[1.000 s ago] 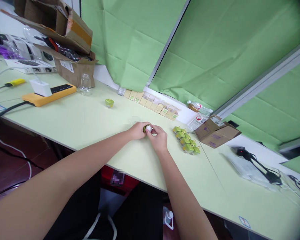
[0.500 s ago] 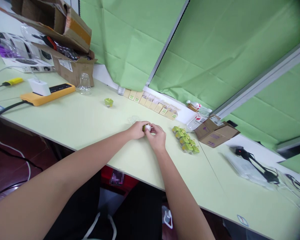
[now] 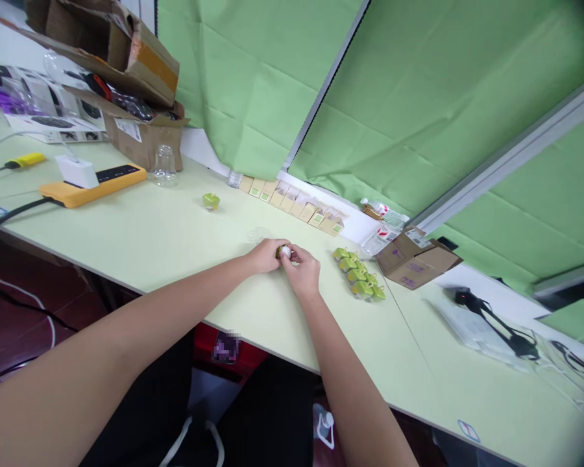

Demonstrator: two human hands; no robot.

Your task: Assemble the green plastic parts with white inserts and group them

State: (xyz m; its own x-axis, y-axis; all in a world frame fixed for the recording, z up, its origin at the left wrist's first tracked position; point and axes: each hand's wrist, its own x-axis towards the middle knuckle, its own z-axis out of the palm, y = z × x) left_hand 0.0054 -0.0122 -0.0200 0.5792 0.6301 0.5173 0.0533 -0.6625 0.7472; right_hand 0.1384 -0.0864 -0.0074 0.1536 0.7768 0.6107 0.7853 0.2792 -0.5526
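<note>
Green curtains (image 3: 267,78) hang behind your pale worktop (image 3: 189,240), and a row of small tan boxes (image 3: 294,201) stands along its back edge. On your side of that row, you have both hands together: your left hand (image 3: 267,256) is curled around a small white-and-green item (image 3: 285,251), and your right hand (image 3: 305,269) has its fingers pinched on the white, rounded part (too small to tell whether it is one piece or two). Between the row and your left hand lies a clear plastic piece (image 3: 259,234).

Off the row's left end you have one green-topped container (image 3: 211,202); off its right end, nearer to you, a cluster of green-topped containers (image 3: 360,275) sits packed close. Farther right of the row, clear bottles (image 3: 378,240) lie beside a cardboard box (image 3: 413,263). Well left of the row come a clear jar (image 3: 165,167), an orange power strip (image 3: 85,194) carrying a white adapter (image 3: 78,170), and a yellow-handled tool (image 3: 28,160).
</note>
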